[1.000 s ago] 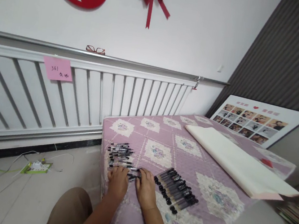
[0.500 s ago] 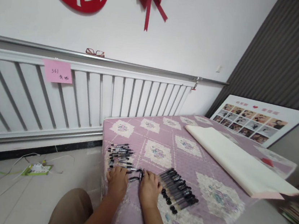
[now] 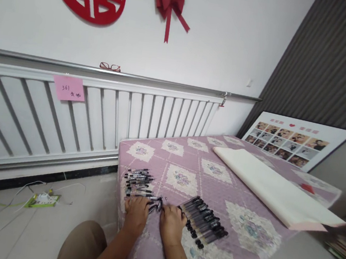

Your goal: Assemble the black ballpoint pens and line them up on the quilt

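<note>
On the purple floral cover (image 3: 185,152), my left hand (image 3: 136,215) rests with curled fingers at the near end of a loose pile of black pens (image 3: 138,178). Whatever it grips is hidden under the fingers. My right hand (image 3: 172,222) is a little to the right, also curled, and the small light tip of a pen (image 3: 166,199) pokes out above its fingers. Dark curved pen parts (image 3: 156,204) lie in the gap between the hands. To the right of my right hand, several clear pens with black ends (image 3: 206,217) lie side by side in a slanting row, with black caps (image 3: 192,232) along the near side.
A large cream sheet (image 3: 263,187) lies folded across the right side of the bed. Behind it leans a photo board (image 3: 288,139). A white radiator (image 3: 156,115) runs along the wall. A power strip with cables (image 3: 44,200) sits on the floor at left.
The camera view has tilted slightly upward. Both hands stay close together over the same spot; the dark pen parts between them have shifted slightly left and a pen tip shows above the right hand.
</note>
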Demonstrator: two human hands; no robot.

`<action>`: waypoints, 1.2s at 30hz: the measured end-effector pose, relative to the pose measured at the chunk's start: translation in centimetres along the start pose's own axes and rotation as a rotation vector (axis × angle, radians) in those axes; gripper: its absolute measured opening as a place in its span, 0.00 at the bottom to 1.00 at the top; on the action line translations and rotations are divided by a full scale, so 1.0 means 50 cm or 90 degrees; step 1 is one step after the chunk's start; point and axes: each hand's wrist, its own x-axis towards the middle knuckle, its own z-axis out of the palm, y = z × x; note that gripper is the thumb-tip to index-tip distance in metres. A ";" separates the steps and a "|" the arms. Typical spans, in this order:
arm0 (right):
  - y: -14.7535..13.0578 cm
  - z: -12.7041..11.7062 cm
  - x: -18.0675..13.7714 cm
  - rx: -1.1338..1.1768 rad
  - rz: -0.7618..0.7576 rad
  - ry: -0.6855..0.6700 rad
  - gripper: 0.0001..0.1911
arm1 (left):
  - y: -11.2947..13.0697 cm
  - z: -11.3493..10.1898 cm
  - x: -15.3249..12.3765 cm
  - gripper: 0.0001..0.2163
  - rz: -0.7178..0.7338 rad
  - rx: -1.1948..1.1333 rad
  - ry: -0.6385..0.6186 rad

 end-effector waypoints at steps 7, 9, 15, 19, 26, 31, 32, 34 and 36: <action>0.030 0.020 -0.037 0.026 -0.060 0.060 0.14 | 0.012 -0.007 -0.029 0.12 0.026 -0.021 -0.043; 0.040 0.025 -0.045 0.051 -0.083 0.070 0.15 | 0.018 -0.011 -0.046 0.12 0.025 -0.026 -0.053; 0.058 0.028 -0.056 0.241 -0.093 0.091 0.14 | 0.035 -0.024 -0.085 0.14 0.043 -0.042 -0.080; 0.062 0.027 -0.061 0.363 -0.048 0.080 0.12 | 0.037 -0.027 -0.092 0.13 0.051 -0.019 -0.111; 0.068 0.007 -0.075 0.501 0.096 0.023 0.14 | 0.040 -0.034 -0.088 0.10 0.047 0.012 -0.142; 0.070 -0.023 -0.083 0.601 0.064 -0.058 0.12 | 0.043 -0.043 -0.088 0.10 0.062 -0.020 -0.140; 0.070 -0.025 -0.084 0.606 0.068 -0.061 0.12 | 0.043 -0.043 -0.088 0.10 0.063 -0.025 -0.138; 0.072 -0.027 -0.084 0.609 0.077 -0.065 0.12 | 0.043 -0.045 -0.088 0.09 0.063 -0.030 -0.135; 0.075 -0.026 -0.083 0.610 0.076 -0.078 0.13 | 0.043 -0.045 -0.089 0.09 0.066 -0.035 -0.130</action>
